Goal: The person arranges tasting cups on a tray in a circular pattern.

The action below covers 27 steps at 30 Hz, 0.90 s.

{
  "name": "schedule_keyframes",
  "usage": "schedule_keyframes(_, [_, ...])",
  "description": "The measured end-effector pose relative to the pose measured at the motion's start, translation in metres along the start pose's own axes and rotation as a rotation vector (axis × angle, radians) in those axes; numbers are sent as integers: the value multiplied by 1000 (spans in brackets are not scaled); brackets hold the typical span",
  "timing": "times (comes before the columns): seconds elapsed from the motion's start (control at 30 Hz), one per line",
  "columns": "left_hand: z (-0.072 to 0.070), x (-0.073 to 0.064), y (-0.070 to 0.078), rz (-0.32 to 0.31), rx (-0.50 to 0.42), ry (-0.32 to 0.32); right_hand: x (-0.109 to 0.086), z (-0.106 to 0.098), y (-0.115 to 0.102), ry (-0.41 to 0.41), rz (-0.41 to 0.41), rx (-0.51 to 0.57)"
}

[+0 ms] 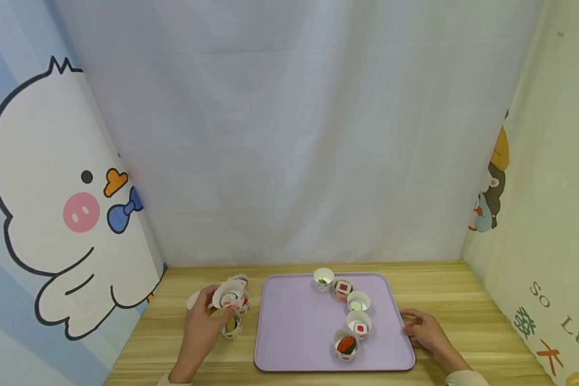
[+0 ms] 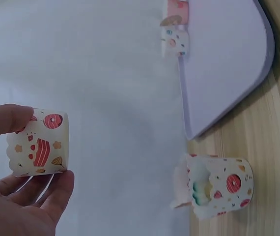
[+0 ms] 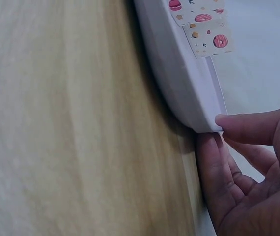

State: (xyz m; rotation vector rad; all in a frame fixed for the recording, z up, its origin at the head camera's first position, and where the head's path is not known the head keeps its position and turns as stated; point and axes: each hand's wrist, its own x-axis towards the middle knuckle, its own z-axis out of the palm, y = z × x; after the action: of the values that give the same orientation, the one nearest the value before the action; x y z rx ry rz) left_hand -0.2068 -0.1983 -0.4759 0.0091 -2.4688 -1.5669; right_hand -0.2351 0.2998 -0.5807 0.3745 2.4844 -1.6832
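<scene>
Got a paper cup (image 1: pixel 228 294) pinched between thumb and fingers of my left hand (image 1: pixel 203 321), lifted over the other cups. My right hand (image 1: pixel 427 333) pinches the tray (image 1: pixel 299 327) edge. Squeezing harder would probably crumple the cup and tip out what's inside.

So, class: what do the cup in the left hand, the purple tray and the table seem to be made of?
Cup: probably thin paper, matte, with a scalloped rim and printed cakes.
Tray: likely plastic, smooth pale lilac, with a rounded moulded rim; the right hand pinches its edge.
Table: wood or wood-look laminate, with pale grain lines.
</scene>
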Motion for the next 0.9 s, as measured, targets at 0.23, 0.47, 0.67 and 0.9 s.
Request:
schedule_keyframes(0.23, [30, -6, 14, 89, -68, -61, 0, -1, 1, 6, 6, -14])
schedule_keyframes(0.47, [63, -12, 24, 120, -71, -165, -2, 0, 0, 7, 0, 4])
schedule_keyframes(0.67, [81, -13, 19, 139, -109, -237, -2, 1, 0, 0, 1, 12])
schedule_keyframes(0.9, [101, -15, 8, 131, -147, -314, -2, 0, -1, 7, -8, -9])
